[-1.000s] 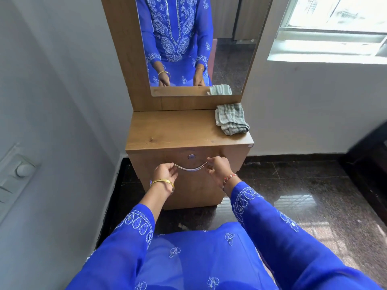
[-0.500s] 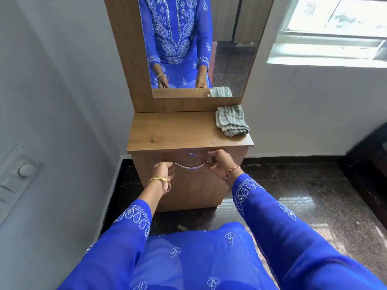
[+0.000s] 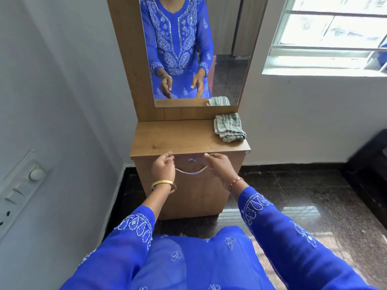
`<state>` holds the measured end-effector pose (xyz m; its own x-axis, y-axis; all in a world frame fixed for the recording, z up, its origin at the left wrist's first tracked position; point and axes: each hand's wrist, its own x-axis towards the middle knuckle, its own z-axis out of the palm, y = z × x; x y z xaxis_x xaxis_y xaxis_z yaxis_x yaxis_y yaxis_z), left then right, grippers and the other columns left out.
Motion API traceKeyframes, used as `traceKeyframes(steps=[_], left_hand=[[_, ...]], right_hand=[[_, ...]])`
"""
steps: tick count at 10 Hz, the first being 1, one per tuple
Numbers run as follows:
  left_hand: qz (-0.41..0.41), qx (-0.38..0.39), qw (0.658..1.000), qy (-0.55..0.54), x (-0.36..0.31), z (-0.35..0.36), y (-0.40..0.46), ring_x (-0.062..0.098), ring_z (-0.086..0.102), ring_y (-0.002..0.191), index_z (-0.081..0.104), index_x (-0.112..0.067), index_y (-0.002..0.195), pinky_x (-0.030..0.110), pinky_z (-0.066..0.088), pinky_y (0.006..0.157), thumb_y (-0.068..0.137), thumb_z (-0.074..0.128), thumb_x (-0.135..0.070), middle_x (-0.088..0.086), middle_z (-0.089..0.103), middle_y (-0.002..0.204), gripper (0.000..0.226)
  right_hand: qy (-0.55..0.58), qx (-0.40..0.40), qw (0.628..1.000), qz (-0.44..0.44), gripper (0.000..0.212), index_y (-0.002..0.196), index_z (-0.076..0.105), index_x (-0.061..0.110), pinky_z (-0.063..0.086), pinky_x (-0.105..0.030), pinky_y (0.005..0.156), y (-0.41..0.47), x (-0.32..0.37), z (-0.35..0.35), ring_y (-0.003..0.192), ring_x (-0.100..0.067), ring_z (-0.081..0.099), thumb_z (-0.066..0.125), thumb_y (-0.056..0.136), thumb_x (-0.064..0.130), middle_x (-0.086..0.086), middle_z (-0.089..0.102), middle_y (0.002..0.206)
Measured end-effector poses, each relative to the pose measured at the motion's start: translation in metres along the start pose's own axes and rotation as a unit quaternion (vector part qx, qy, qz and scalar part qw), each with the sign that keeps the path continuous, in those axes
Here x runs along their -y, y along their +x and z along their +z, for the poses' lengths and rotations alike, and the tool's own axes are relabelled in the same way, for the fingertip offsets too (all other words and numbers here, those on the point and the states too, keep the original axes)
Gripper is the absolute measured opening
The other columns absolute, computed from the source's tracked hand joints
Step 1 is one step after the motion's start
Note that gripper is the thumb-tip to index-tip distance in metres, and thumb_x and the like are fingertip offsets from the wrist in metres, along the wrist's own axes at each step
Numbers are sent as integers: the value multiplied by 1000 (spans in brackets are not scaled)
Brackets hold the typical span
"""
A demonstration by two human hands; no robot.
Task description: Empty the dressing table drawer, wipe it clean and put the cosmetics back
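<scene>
The wooden dressing table (image 3: 178, 137) stands against the wall under a tall mirror (image 3: 228, 65). Its top drawer (image 3: 188, 164) is closed, with a curved silver handle (image 3: 191, 171) and a small lock (image 3: 191, 160) above it. My left hand (image 3: 163, 168) hovers at the handle's left end with loosely curled fingers, holding nothing. My right hand (image 3: 219, 170) hovers at the right end, fingers relaxed and off the handle. A folded green-grey striped cloth (image 3: 229, 127) lies on the tabletop's back right corner. No cosmetics are visible.
A white wall with a switch panel (image 3: 18, 189) runs close along the left. A window (image 3: 335, 34) is at the upper right. Dark polished floor (image 3: 303, 195) spreads to the right of the table, and a dark piece of furniture (image 3: 372, 164) sits at the right edge.
Both hands gripped the ends of the handle before; now they have let go and sit just off it. The drawer stays closed. The view has tilted up a little.
</scene>
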<state>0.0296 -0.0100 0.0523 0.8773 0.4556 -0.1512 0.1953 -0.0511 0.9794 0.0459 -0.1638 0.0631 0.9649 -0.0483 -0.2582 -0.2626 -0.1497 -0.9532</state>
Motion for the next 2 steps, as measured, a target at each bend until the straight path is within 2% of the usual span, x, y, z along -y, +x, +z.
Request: traceKeyframes(steps=[1, 2], left_hand=[[110, -28, 993, 27, -25, 7, 3, 17, 63, 104, 63, -9, 114, 17, 46, 85, 90, 40, -5, 8, 67, 115, 33], [210, -43, 976, 35, -49, 15, 11, 19, 61, 109, 61, -5, 116, 21, 44, 91, 93, 42, -6, 11, 65, 116, 30]], right_hand=[[-58, -22, 994, -96, 29, 114, 63, 7, 39, -19, 78, -4, 20, 4, 89, -5, 56, 53, 93, 24, 2, 63, 94], [-64, -54, 981, -177, 31, 116, 62, 4, 44, -21, 82, 1, 45, 5, 96, -12, 60, 54, 93, 23, -7, 67, 108]])
